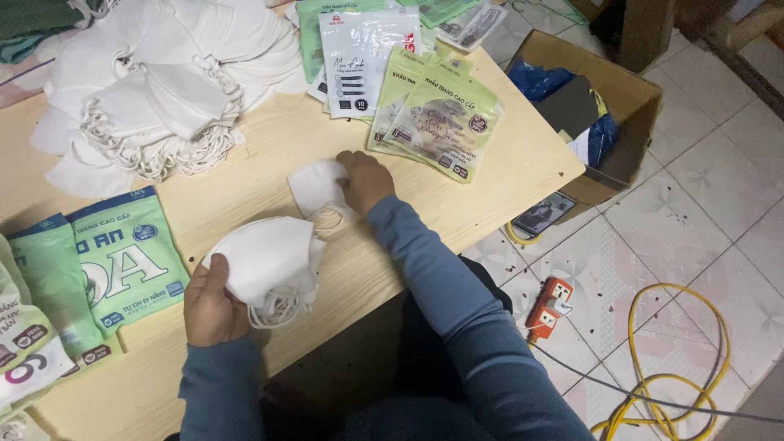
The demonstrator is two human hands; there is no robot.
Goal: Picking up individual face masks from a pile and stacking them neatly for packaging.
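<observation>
My left hand (pixel 212 304) grips a stack of folded white face masks (pixel 265 263) near the front edge of the light wooden table (pixel 523 159), ear loops hanging below it. My right hand (pixel 365 180) rests on a single white mask (pixel 314 186) lying flat at the table's middle, fingers pinching its edge. Both arms wear blue sleeves.
A big heap of white masks (pixel 163 82) covers the far left. Green pouches (pixel 110 261) lie at the left, green and white packets (pixel 433 114) at the back right. On the tiled floor: a cardboard box (pixel 621 122), a phone (pixel 543 214), an orange power strip (pixel 549 306), a yellow cable (pixel 653 367).
</observation>
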